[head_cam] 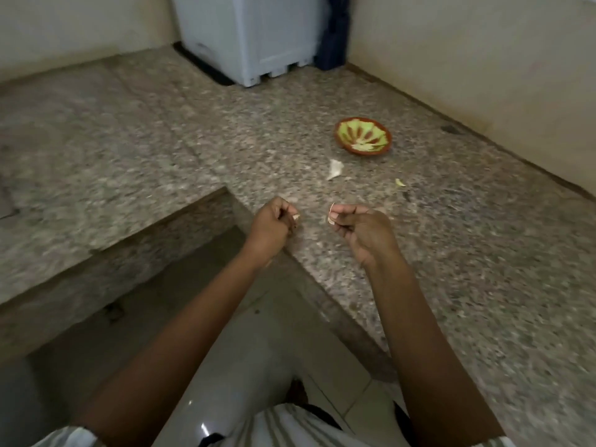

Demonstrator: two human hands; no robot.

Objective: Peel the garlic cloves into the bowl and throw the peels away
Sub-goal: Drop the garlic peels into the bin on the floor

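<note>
A small green bowl [363, 136] with a brown rim and brown leaf pattern sits on the granite counter [451, 253] at the far right, with pale garlic pieces inside. My left hand [271, 229] hovers over the counter's corner, fingers curled, with a small pale bit at its fingertips. My right hand [364, 232] is beside it, about a hand's width apart, pinching a thin curled garlic peel [331, 214] between thumb and fingers. A larger white peel [334, 169] lies on the counter between my hands and the bowl. A small yellowish scrap [400, 182] lies to its right.
The counter is L-shaped, with a lower step on the left and tiled floor [245, 350] below in the notch. A pale blue-grey appliance [250, 37] stands at the back against the wall. A cream wall [483, 59] borders the counter's right side.
</note>
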